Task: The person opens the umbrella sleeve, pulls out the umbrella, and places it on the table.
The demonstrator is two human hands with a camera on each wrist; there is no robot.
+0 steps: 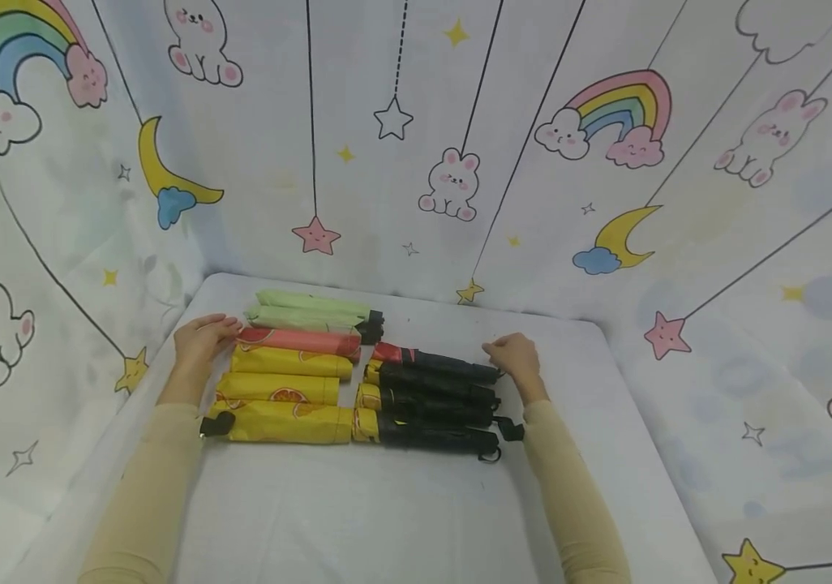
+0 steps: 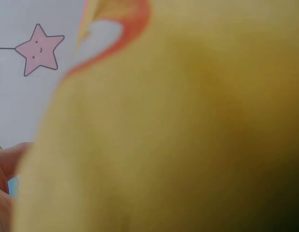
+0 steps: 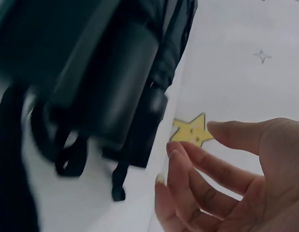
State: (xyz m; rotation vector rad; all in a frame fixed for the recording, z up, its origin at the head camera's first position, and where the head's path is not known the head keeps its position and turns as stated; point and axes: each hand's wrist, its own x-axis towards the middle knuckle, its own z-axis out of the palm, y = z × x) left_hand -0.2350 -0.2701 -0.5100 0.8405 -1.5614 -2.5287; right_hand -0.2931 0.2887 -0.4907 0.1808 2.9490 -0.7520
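Observation:
Umbrella-like rolled bundles lie in two columns on the white table. On the left are several yellow bundles (image 1: 288,422) with orange-slice prints, a red bundle (image 1: 302,341) and light green bundles (image 1: 310,312) at the back. On the right are several black bundles (image 1: 438,430) with yellow or red ends and small loops. My left hand (image 1: 200,345) is at the red bundle's left end, fingers loosely bent; a yellow bundle mostly hides it in the left wrist view. My right hand (image 3: 226,179) is beside the rear black bundle's end, fingers loosely curled, thumb apart, nothing between them.
The white table (image 1: 387,519) has rounded far corners. A pale cloth backdrop (image 1: 358,65) with printed rabbits, stars and rainbows rises behind and at both sides. A black strap (image 1: 509,428) sticks out to the right of the black bundles.

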